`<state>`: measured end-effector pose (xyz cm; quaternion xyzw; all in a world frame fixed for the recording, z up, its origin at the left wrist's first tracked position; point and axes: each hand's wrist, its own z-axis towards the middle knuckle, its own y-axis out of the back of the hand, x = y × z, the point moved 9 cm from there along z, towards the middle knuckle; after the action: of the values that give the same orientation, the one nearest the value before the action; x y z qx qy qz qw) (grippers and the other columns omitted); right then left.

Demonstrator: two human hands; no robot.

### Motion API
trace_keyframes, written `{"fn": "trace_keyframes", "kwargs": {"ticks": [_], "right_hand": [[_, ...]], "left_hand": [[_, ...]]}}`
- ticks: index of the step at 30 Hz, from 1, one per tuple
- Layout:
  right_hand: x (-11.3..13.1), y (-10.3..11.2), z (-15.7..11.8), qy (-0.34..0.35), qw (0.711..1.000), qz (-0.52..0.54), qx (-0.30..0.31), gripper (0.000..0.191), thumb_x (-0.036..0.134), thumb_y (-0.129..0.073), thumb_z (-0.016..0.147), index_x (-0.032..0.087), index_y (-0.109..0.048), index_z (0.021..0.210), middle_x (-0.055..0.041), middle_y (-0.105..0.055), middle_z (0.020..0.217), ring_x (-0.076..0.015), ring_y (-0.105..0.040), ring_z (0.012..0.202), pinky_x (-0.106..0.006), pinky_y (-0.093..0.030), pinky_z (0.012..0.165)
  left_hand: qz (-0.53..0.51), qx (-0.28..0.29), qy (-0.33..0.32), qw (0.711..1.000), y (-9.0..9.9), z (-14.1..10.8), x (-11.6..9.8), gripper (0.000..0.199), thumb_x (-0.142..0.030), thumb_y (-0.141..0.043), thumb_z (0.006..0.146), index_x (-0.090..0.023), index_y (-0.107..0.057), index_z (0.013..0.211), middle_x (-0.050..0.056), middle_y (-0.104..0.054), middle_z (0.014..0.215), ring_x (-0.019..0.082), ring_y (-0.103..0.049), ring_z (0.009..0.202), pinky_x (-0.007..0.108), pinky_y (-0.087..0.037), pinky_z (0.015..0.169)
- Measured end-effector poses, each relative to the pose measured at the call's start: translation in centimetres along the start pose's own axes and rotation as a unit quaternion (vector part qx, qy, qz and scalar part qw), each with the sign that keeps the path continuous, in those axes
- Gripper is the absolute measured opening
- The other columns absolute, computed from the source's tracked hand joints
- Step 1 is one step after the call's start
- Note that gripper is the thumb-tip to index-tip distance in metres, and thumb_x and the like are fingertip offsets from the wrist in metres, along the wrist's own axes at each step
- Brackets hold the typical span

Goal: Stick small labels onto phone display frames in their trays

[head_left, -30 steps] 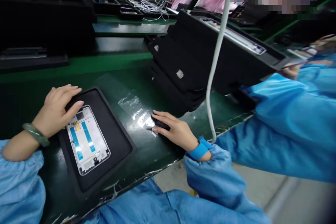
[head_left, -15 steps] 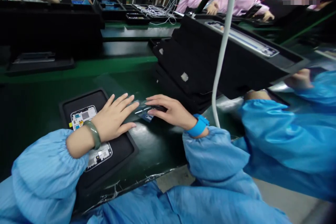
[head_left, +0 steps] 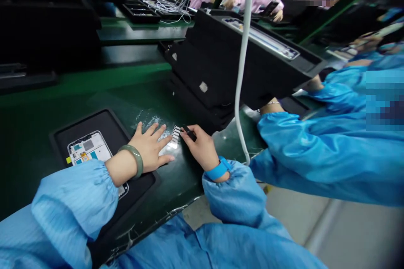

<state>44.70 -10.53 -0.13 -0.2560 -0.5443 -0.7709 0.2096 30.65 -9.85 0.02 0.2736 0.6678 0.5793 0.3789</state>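
In the head view, a white phone frame [head_left: 90, 148] is seated in a black tray [head_left: 80, 121] on a green bench mat [head_left: 94, 92], its lower end hidden by a blue sleeve [head_left: 72, 201]. Just right of the tray, a strip of pale tabs [head_left: 176, 133] is laid on a clear plastic film [head_left: 148, 121]. No tab can be seen placed on the visible part of the frame, so that step appears not to be done.

The left hand [head_left: 148, 149] is kept released, its fingers [head_left: 154, 129] spread flat on the mat beside the tray. The strip is touched by neither hand as far as can be told. A small black piece [head_left: 189, 133] is pinched between the thumb and fingers of the right hand [head_left: 198, 151], at the strip's end.

Compared with half a second ago, the left hand has been drawn off the frame, and more of the strip is exposed.
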Motion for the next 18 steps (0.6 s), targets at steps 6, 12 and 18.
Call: {"fn": "trace_keyframes", "kwargs": {"ticks": [6,12,18], "right_hand": [[0.8,0.1,0.3,0.015,0.998,-0.057,-0.029,0.014,0.032,-0.049,0.086,0.02,-0.056,0.083,-0.005,-0.065,0.081,-0.0204,-0.063,0.078,-0.031,-0.048,0.069],[1.2,0.0,0.2,0.02,0.995,-0.093,-0.041,0.016,0.033,-0.047,0.087,0.02,-0.054,0.082,-0.0045,-0.064,0.078,-0.02,-0.062,0.074,-0.031,-0.046,0.065],[1.7,-0.4,0.1,0.034,0.993,-0.104,-0.04,0.014,0.03,-0.047,0.088,0.02,-0.054,0.082,-0.004,-0.063,0.078,-0.0192,-0.061,0.073,-0.03,-0.046,0.065]], "left_hand": [[-0.004,-0.015,0.004,1.0,0.0,-0.1,-0.1,0.064,-0.062,-0.028,0.086,-0.023,-0.038,0.135,0.013,-0.03,0.146,0.035,-0.026,0.133,0.071,-0.019,0.098],[-0.008,-0.032,0.009,0.999,0.4,0.0,-0.2,0.06,-0.061,-0.03,0.086,-0.027,-0.04,0.134,0.012,-0.034,0.144,0.035,-0.029,0.131,0.07,-0.02,0.098],[-0.015,-0.045,-0.003,0.999,1.2,0.5,-1.0,0.057,-0.059,-0.036,0.086,-0.023,-0.049,0.128,0.016,-0.044,0.136,0.035,-0.037,0.125,0.067,-0.014,0.102]]}}
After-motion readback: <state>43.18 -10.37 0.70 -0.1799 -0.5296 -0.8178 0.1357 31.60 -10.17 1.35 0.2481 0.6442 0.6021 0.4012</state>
